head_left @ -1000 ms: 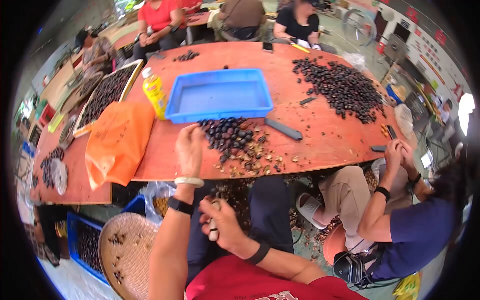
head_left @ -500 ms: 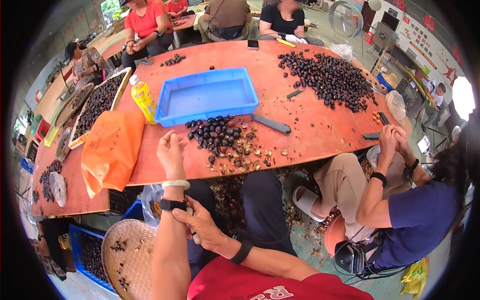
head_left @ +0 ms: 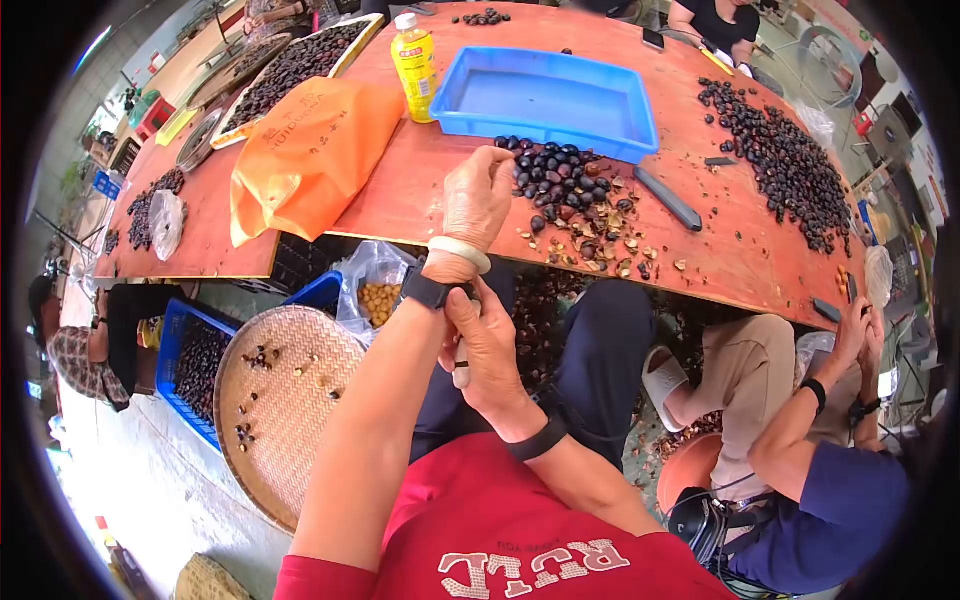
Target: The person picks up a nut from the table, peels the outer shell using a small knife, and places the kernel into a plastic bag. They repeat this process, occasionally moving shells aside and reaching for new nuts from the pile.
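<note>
My left hand point(head_left: 478, 195) is raised over the table's near edge beside a pile of dark round nuts point(head_left: 555, 180). Its fingers are bent inward, with nothing visible in them. A pale bangle point(head_left: 460, 255) and a black wristband point(head_left: 424, 288) circle that wrist. My right hand point(head_left: 485, 345) is closed at the underside of the left wrist, thumb against the black wristband; part of its grip is hidden. Something whitish with a dark stripe point(head_left: 461, 366) shows at its fingers. Broken shells point(head_left: 610, 235) lie beside the nuts.
A blue tray point(head_left: 545, 125), a yellow bottle point(head_left: 414, 70), an orange bag point(head_left: 315, 155) and a grey-handled tool point(head_left: 667, 198) are on the table. A woven basket point(head_left: 290, 400) and a blue crate point(head_left: 190, 325) stand at left. A co-worker's hands point(head_left: 862, 335) are at right.
The view has turned left and down, so the table sits higher and more basket shows. My right hand stays at my left wrist; my left hand remains curled.
</note>
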A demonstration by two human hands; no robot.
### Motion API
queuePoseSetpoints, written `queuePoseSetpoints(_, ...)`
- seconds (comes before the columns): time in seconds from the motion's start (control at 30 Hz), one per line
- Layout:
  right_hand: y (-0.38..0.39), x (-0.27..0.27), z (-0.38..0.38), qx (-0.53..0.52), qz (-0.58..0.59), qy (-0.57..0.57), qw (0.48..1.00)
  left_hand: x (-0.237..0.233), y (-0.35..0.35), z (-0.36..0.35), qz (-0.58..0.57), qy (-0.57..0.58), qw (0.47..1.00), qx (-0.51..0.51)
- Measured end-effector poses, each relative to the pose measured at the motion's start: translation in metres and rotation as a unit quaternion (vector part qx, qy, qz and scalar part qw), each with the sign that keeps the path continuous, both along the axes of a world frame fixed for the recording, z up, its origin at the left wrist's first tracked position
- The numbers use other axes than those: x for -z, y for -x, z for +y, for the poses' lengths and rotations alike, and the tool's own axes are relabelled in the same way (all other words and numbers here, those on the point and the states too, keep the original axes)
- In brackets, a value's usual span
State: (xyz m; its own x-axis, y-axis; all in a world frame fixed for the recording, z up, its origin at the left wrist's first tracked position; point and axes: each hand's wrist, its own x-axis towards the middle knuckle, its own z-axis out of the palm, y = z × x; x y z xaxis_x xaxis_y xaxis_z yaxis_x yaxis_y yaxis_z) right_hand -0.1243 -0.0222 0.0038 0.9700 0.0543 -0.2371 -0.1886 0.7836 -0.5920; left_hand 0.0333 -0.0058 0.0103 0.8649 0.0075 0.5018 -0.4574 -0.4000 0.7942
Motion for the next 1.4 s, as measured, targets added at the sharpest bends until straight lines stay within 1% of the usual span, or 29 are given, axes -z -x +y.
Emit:
queuePoseSetpoints(0.1,-0.002,0.002,0.000,-0.013,-0.006,-0.028,0.999,0.000,-0.002,0.005,-0.076,-0.075,0.994,-0.032)
queuePoseSetpoints(0.17,-0.003,-0.002,0.002,-0.023,-0.006,-0.018,1.000,0.003,-0.003,0.003,-0.034,-0.027,0.999,-0.029)
queuePoseSetpoints(0.2,0.000,-0.006,0.004,-0.026,-0.007,-0.020,0.999,0.005,-0.004,0.002,0.099,0.172,0.979,-0.039)
queuePoseSetpoints(0.23,0.004,-0.012,0.007,-0.021,-0.014,0.033,0.999,0.006,-0.006,0.003,0.225,0.362,0.903,-0.045)
queuePoseSetpoints(0.3,0.007,-0.021,0.012,-0.016,-0.021,0.088,0.996,0.017,-0.010,0.009,0.229,0.319,0.918,-0.054)
queuePoseSetpoints(0.33,0.007,-0.025,0.015,0.000,-0.001,0.100,0.995,0.024,-0.008,0.014,0.107,0.111,0.986,-0.067)
queuePoseSetpoints(0.37,0.006,-0.027,0.017,0.016,0.020,0.113,0.993,0.031,-0.007,0.017,-0.022,-0.104,0.991,-0.076)
queuePoseSetpoints(0.4,0.002,-0.025,0.015,0.015,0.020,0.113,0.993,0.029,-0.003,0.015,-0.052,-0.137,0.986,-0.080)
queuePoseSetpoints(0.43,-0.004,-0.020,0.011,-0.011,0.051,0.061,0.997,0.028,0.000,0.013,-0.050,-0.137,0.986,-0.080)
queuePoseSetpoints(0.47,-0.006,-0.016,0.009,-0.038,0.084,0.008,0.996,0.028,0.004,0.011,-0.056,-0.193,0.977,-0.072)
queuePoseSetpoints(0.5,-0.008,-0.013,0.007,-0.039,0.086,0.007,0.996,0.025,0.007,0.010,-0.063,-0.249,0.965,-0.061)
queuePoseSetpoints(0.57,-0.009,-0.010,0.006,-0.035,0.083,-0.023,0.996,0.024,0.008,0.008,-0.064,-0.277,0.958,-0.046)
queuePoseSetpoints(0.63,-0.011,-0.013,0.007,-0.012,0.079,-0.024,0.996,0.014,0.007,0.004,0.064,-0.114,0.989,-0.076)
queuePoseSetpoints(0.67,-0.011,-0.016,0.006,0.013,0.080,0.001,0.997,0.007,0.002,0.002,0.328,0.233,0.915,-0.021)
queuePoseSetpoints(0.7,-0.011,-0.018,0.005,0.039,0.079,0.025,0.996,0.012,-0.003,0.003,0.328,0.231,0.916,-0.017)
queuePoseSetpoints(0.73,-0.011,-0.018,0.002,0.042,0.079,0.025,0.996,0.021,-0.006,0.008,0.412,0.477,0.776,-0.002)
queuePoseSetpoints(0.77,-0.010,-0.017,-0.004,-0.008,0.069,0.030,0.997,0.029,-0.010,0.014,0.461,0.682,0.568,0.010)
queuePoseSetpoints(0.8,-0.010,-0.017,-0.010,-0.058,0.058,0.035,0.996,0.021,-0.002,0.019,0.459,0.641,0.615,0.019)
queuePoseSetpoints(0.83,-0.010,-0.018,-0.016,-0.052,0.058,0.034,0.996,0.021,-0.003,0.029,0.473,0.632,0.613,0.031)
queuePoseSetpoints(0.9,-0.006,-0.020,-0.032,-0.145,0.035,0.139,0.979,0.035,-0.015,0.053,0.434,0.626,0.643,0.074)
queuePoseSetpoints(0.93,-0.005,-0.021,-0.046,-0.194,0.009,0.202,0.960,0.037,-0.018,0.069,0.397,0.569,0.714,0.095)
queuePoseSetpoints(0.97,-0.004,-0.025,-0.060,-0.182,0.015,0.205,0.962,0.039,-0.018,0.080,0.355,0.507,0.777,0.117)
queuePoseSetpoints(1.0,-0.005,-0.033,-0.075,-0.202,-0.013,0.208,0.957,0.027,-0.012,0.080,0.332,0.436,0.833,0.076)
queuePoseSetpoints(1.03,-0.006,-0.041,-0.090,-0.225,-0.041,0.211,0.950,0.013,-0.005,0.080,0.304,0.362,0.880,0.033)
queuePoseSetpoints(1.1,-0.015,-0.060,-0.123,-0.172,-0.077,0.261,0.947,0.010,-0.003,0.082,0.255,0.255,0.932,0.016)
queuePoseSetpoints(1.17,-0.034,-0.053,-0.149,-0.085,-0.129,0.353,0.923,0.012,0.001,0.073,0.211,0.283,0.936,0.020)
queuePoseSetpoints(1.23,-0.050,-0.043,-0.165,-0.014,-0.123,0.385,0.914,0.013,0.008,0.051,0.195,0.307,0.931,0.031)
queuePoseSetpoints(1.3,-0.062,-0.024,-0.167,0.026,-0.127,0.368,0.921,0.015,0.022,0.023,0.199,0.312,0.928,0.038)
queuePoseSetpoints(1.4,-0.061,-0.011,-0.153,0.012,-0.086,0.323,0.942,0.019,0.040,-0.005,0.163,0.230,0.952,0.117)
